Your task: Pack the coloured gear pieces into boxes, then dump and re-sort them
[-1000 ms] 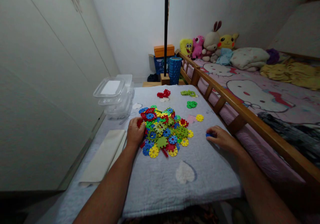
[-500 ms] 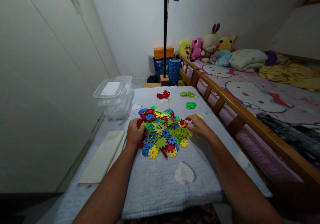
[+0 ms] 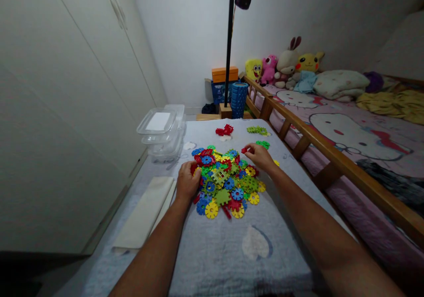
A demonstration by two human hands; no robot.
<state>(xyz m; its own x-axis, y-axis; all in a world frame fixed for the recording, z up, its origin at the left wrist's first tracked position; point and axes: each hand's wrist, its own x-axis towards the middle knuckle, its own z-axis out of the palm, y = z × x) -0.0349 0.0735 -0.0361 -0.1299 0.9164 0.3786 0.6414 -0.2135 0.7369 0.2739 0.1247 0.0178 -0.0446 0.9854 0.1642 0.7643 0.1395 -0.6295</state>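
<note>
A heap of plastic snowflake pieces (image 3: 225,180) in red, blue, green and yellow lies on a pale blue quilt (image 3: 232,244). My left hand (image 3: 187,183) rests with curled fingers against the heap's left edge, touching a red piece. My right hand (image 3: 260,155) hovers over the heap's far right side and pinches a small red piece (image 3: 244,149) between its fingertips. Beyond the heap lie small sorted groups: red pieces (image 3: 224,131), light green pieces (image 3: 257,130) and dark green pieces (image 3: 264,144).
Stacked clear plastic containers (image 3: 161,129) stand at the quilt's far left. A folded white cloth (image 3: 145,215) lies left of my left arm. A wooden bed rail (image 3: 318,155) runs along the right. A black pole (image 3: 228,45) rises at the back, white wardrobe doors (image 3: 66,89) on the left.
My right hand came from the quilt's right side over to the heap and lifted a red piece from it. My left hand stayed at the heap's left edge.
</note>
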